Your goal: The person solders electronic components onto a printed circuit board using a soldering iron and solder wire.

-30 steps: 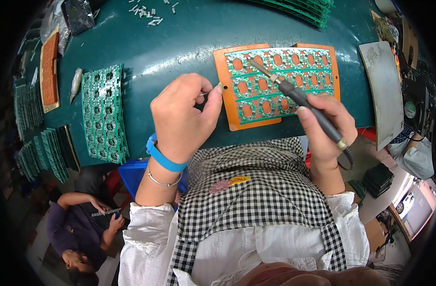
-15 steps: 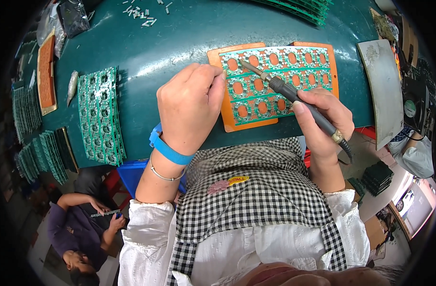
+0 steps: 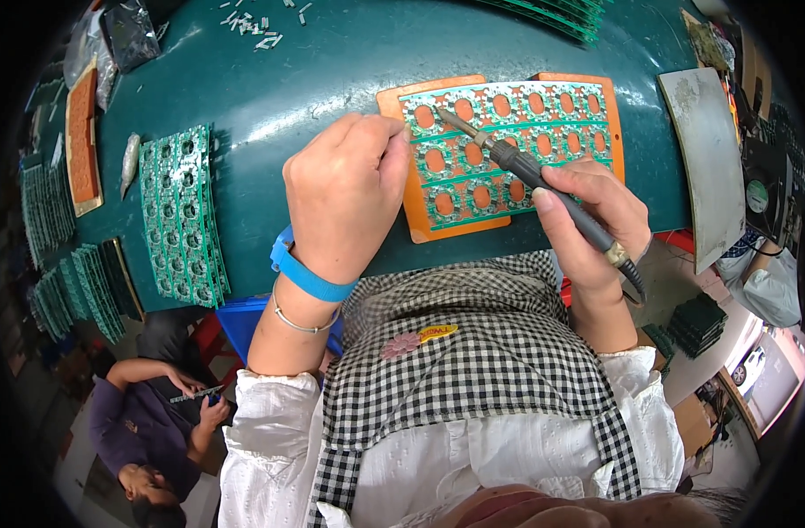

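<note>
My right hand (image 3: 600, 216) is closed around the dark handle of a soldering iron (image 3: 530, 165). The iron slants up and left, its tip by the upper-left cutout of a green circuit board panel (image 3: 543, 123). That panel has rows of round cutouts and lies on an orange backing plate (image 3: 460, 232). At the plate's left edge is my left hand (image 3: 345, 185), thumb and forefinger pinched together beside the panel. Whatever sits in that pinch is hidden by the fingers. I cannot tell whether the iron's tip touches the board.
A stack of panels (image 3: 184, 216) lies to the left, beside a small whitish tube (image 3: 130, 165) and another orange plate (image 3: 82, 136). Small metal pieces (image 3: 263, 40) are scattered at the back. A grey board (image 3: 703, 167) stands at the right. Another person (image 3: 143, 418) sits at lower left.
The whole view has shifted slightly, moving the table contents a little up and left. Both hands and the iron keep nearly the same place over the panel.
</note>
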Available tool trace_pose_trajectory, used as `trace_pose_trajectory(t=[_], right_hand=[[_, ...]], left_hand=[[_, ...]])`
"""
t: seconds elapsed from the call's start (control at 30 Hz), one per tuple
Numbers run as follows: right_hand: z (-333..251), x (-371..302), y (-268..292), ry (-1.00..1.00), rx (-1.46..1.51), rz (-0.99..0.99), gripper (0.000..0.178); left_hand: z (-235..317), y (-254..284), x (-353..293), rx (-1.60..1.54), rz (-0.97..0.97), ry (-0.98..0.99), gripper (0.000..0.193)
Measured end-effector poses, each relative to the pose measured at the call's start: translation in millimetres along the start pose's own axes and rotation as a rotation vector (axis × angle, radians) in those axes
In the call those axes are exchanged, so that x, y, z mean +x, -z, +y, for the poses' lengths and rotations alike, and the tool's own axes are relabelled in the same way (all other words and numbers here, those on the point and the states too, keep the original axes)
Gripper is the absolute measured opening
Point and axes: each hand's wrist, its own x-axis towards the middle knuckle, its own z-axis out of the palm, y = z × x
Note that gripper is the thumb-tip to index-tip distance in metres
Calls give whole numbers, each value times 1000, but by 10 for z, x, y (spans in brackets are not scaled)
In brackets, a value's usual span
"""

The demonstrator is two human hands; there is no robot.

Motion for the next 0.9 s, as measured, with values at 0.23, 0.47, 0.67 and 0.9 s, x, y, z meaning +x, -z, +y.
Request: trace_pose_trajectory(t=[0.23,0.47,0.67,0.9], right_hand=[[-13,-2,3,-31,0,1,18],[8,-13,2,-33,2,-1,19],[11,-9,-18,-31,0,4,18],[-18,4,7,-21,-2,-14,19]], left_hand=[[26,15,11,35,-3,-19,10],[46,33,34,70,-36,-28,13],[15,-5,41,53,-34,-32,9],[4,-30,66,35,-38,-78,9]])
